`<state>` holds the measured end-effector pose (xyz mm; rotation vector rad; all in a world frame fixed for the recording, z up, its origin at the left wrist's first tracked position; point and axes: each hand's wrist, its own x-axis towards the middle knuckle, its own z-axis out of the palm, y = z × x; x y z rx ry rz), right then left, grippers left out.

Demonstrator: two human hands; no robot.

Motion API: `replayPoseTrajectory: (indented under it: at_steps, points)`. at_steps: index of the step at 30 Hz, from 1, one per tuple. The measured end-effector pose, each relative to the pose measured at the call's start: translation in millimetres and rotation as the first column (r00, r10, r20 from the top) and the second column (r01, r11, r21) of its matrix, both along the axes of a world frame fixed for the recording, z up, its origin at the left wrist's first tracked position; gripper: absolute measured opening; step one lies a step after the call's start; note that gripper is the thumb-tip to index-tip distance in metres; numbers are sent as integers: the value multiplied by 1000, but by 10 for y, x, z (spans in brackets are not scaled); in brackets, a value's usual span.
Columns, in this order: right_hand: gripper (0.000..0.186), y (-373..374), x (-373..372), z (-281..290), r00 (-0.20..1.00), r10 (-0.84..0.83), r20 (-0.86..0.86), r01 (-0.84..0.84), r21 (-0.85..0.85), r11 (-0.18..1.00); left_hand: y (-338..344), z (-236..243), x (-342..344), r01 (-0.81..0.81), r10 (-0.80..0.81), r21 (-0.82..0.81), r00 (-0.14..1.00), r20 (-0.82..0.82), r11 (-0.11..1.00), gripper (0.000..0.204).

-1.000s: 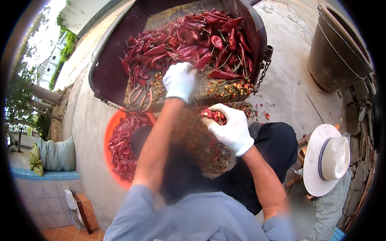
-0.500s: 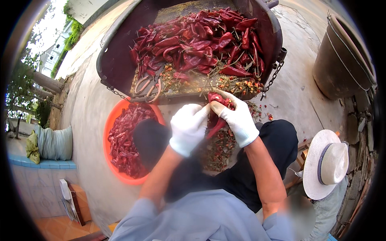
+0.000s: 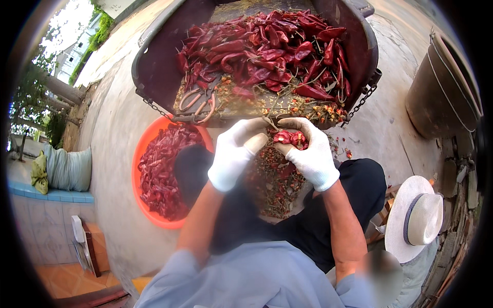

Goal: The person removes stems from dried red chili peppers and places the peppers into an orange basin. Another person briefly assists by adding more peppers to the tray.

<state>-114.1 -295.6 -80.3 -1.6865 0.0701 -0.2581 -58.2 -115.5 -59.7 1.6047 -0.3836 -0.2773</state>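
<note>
A crumpled dried red chili (image 3: 290,138) is pinched between the thumb and fingers of my right hand (image 3: 313,156), which wears a white glove. Its opposite my left hand (image 3: 232,151), also gloved, curves toward it with thumb and forefinger apart. A thin pale stem (image 3: 270,123) shows between the two hands, by the left fingertips. Ahead of my hands a dark maroon cart bed (image 3: 154,66) carries a heap of dried red chilies (image 3: 262,49). Scissors with pinkish handles (image 3: 209,109) lie at its near left edge.
An orange basin (image 3: 138,187) of red chili pieces stands left of my knees. Stems and scraps (image 3: 277,192) litter the ground between my legs. A brown bucket (image 3: 436,95) is at far right, a straw hat (image 3: 423,215) nearer. A chain (image 3: 365,100) hangs off the cart.
My left hand has come away from the chili, its thumb and forefinger spreading apart. The right hand keeps hold of the chili. The whole view has shifted slightly.
</note>
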Motion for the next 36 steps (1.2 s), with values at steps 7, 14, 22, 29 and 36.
replayPoseTrajectory:
  at_steps: [7,14,22,29,36]
  points:
    - [41,8,-47,87,964,212,-160,-163,273,948,-104,-27,44,80,-77,-4,965,249,997,12]
    - [30,-68,-91,-16,962,227,-150,-236,-40,971,-343,-23,-43,23,-24,-59,999,-21,998,13]
    - [29,-80,-215,57,918,286,-274,-384,-433,816,-838,-56,456,100,-222,411,939,261,906,18]
    - [32,-118,-171,53,952,218,-214,-285,-363,887,-1354,-242,1032,-229,-533,809,651,541,542,24]
    - [33,-156,-133,-2,982,42,-182,-96,-295,951,-962,-215,1043,-257,-263,703,799,540,663,22]
